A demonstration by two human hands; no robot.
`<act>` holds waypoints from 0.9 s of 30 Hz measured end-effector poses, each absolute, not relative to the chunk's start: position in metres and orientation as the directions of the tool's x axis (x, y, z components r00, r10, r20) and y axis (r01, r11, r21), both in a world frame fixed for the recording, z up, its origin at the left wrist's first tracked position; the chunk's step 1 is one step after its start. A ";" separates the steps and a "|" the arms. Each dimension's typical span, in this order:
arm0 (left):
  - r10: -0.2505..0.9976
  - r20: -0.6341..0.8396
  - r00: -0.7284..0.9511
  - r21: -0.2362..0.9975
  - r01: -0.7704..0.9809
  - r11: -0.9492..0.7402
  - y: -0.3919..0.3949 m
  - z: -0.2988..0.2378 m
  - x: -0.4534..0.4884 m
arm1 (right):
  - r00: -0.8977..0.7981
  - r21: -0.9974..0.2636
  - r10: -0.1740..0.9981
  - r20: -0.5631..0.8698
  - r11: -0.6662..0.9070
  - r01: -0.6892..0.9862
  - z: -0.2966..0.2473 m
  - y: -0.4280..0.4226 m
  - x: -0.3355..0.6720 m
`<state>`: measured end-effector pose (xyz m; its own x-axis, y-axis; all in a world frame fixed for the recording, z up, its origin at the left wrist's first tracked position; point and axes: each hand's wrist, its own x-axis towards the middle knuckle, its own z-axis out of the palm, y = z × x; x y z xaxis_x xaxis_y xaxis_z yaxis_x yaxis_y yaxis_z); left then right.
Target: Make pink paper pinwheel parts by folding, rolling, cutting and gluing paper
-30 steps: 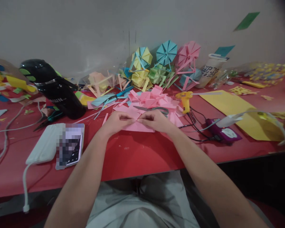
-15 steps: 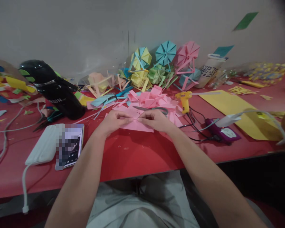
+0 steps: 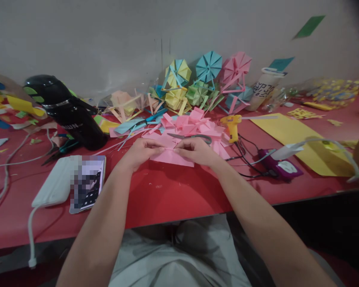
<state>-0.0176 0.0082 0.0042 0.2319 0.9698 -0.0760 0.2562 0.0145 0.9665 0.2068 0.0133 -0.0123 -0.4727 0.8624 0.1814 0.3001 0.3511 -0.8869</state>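
Observation:
My left hand (image 3: 140,152) and my right hand (image 3: 197,151) meet over a pink sheet of paper (image 3: 171,157) lying on the red table (image 3: 167,195). Both hands have their fingers curled and pinch the sheet's upper edge, fingertips almost touching. Just behind the hands lies a heap of folded pink paper pieces (image 3: 191,122) with grey scissors (image 3: 191,137) on top.
A phone (image 3: 88,183) on a white power bank (image 3: 55,181) lies at the left, with a black bottle (image 3: 68,111) behind. A yellow glue gun (image 3: 232,125), purple device (image 3: 281,168) and yellow sheet (image 3: 299,137) sit right. Paper pinwheels (image 3: 208,67) line the wall.
Both hands stay on the pink sheet; the fingers have shifted slightly along its edge. Nothing else has moved.

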 end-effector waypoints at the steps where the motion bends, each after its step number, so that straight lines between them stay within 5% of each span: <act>1: 0.969 -0.081 0.235 0.967 0.255 0.018 0.009 0.004 -0.019 | -0.471 -0.890 0.864 0.177 0.346 0.299 -0.012 0.013 0.207; 27: 0.981 0.014 0.191 0.960 0.272 -0.066 0.010 0.009 -0.027 | -0.323 -0.997 0.946 0.000 0.026 0.074 -0.019 0.020 0.212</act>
